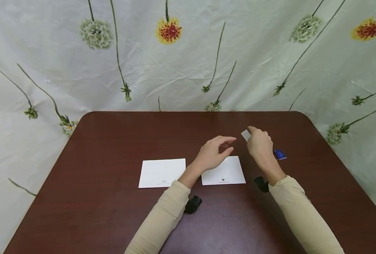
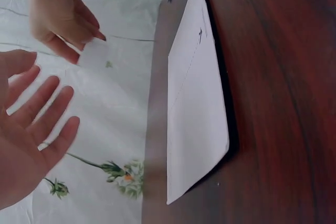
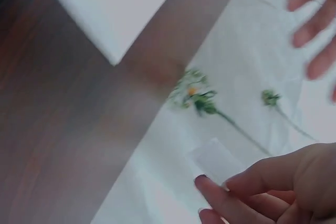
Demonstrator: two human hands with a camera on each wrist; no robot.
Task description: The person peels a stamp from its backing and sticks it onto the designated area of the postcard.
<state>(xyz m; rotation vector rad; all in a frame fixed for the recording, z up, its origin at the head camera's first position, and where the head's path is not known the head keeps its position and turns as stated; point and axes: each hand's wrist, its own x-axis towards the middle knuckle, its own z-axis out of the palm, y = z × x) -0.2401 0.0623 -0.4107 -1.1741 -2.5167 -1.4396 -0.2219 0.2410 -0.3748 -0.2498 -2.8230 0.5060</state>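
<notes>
Head view: the right hand (image 1: 260, 143), right of centre, pinches a small white slip (image 1: 245, 135) between thumb and fingertips; the slip projects toward the upper left, its near part covered by the hand. The left hand (image 1: 214, 151), at centre, has its fingers spread and slightly bent, thumb apart, and holds nothing. Beneath it lies the right card (image 1: 226, 173), marked near its lower edge by a small dark, bird-like emblem over a line of print too small to read; the hand hides its upper left part. The left card (image 1: 161, 173), left of centre, bears a fainter grey mark, likewise illegible, and the left forearm overlaps its right edge. A blue packet (image 1: 280, 154) lies on the table (image 1: 111, 141) just right of the right hand; any lettering is indistinct. Both sleeves (image 1: 162, 218) are cut off by the lower edge. In the right wrist view the slip is translucent and blurred at lower centre; in the left wrist view, at upper left, a greenish spot shows on or through it, which cannot be told.
</notes>
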